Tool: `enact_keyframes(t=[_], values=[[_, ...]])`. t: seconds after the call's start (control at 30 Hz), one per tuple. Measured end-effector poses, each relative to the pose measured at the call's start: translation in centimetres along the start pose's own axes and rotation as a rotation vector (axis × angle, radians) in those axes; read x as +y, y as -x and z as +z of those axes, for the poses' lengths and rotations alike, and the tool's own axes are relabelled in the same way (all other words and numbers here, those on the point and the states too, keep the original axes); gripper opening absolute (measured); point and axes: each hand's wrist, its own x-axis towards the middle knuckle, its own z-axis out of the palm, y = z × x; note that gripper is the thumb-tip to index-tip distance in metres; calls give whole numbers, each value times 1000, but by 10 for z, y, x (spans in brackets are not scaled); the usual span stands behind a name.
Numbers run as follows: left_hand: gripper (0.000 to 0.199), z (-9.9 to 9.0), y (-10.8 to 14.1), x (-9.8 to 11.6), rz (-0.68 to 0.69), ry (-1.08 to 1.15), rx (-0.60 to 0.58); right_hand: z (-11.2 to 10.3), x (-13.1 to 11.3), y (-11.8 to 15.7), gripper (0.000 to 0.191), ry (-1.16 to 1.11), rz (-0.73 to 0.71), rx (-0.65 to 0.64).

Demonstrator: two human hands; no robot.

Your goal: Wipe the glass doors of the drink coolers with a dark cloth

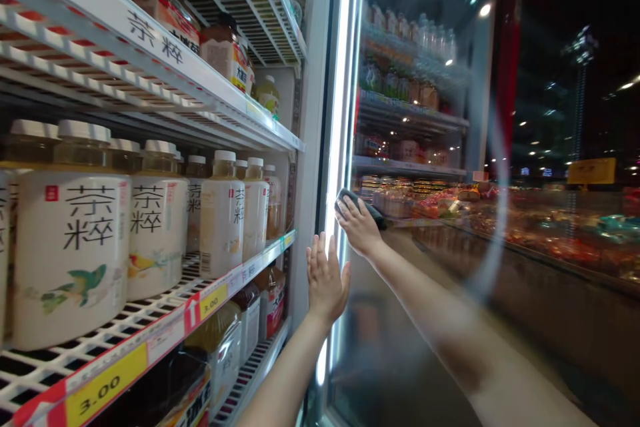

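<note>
Beside the glowing light strip of a fridge cabinet, my left hand [327, 280] is raised with its fingers stretched out, and it holds nothing. Up and to the right of it, my right hand [359, 223] lies with spread fingers over a dark cloth or pad [377, 215] against the glass door [400, 320]. The lit vertical strip [343, 80] runs just left of my right hand's fingertips. Part of the dark item is hidden under my right hand.
At left, wire shelves hold white-capped bottles [70, 247] behind a yellow price tag [107, 383]. More bottles [220, 53] stand on the upper shelf. Bottles and lights show in the glass at right. Heaped goods [540, 240] and a yellow sign [593, 171] appear far right.
</note>
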Motion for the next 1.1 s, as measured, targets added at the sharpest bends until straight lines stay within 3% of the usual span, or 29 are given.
enact_keyframes(t=[0.1, 0.2, 0.27, 0.37, 0.43, 0.5, 0.57, 0.67, 0.73, 0.83, 0.9, 0.97, 1.03, 1.1], values=[[67, 0, 9, -2, -1, 6, -18, 14, -25, 73, 36, -32, -227, -47], [67, 0, 15, -2, 7, 17, -16, -7, -13, 111, 33, -45, -199, -19], [67, 2, 17, -1, 9, 24, -15, -35, 12, 106, 38, -22, -31, 32], [66, 4, 17, 2, -1, 41, 0, -71, 47, 67, 47, 18, 229, 121], [66, 5, 16, 6, -11, 53, 7, -75, 52, 40, 49, 16, 289, 105], [66, 5, 16, 10, -20, 63, -4, -62, 37, 31, 48, -16, 238, 19], [67, 4, 17, 16, -28, 75, -20, -40, 8, 46, 44, -70, 120, -93], [68, 3, 21, 23, -22, 95, -25, -19, -29, 105, 40, -100, 13, -150], [69, 4, 21, 27, 0, 96, -25, -28, -32, 149, 41, -71, 45, -89], [71, 7, 17, 33, 47, 100, -34, -72, 2, 185, 50, 9, 219, 21], [71, 10, 11, 40, 73, 123, -40, -104, 35, 179, 56, 75, 386, 100], [72, 14, 6, 50, 78, 151, -44, -121, 58, 158, 57, 123, 488, 151], [72, 17, 3, 63, 76, 183, -56, -120, 64, 138, 56, 134, 480, 150], [74, 20, 3, 76, 88, 218, -75, -106, 52, 137, 56, 107, 392, 96]])
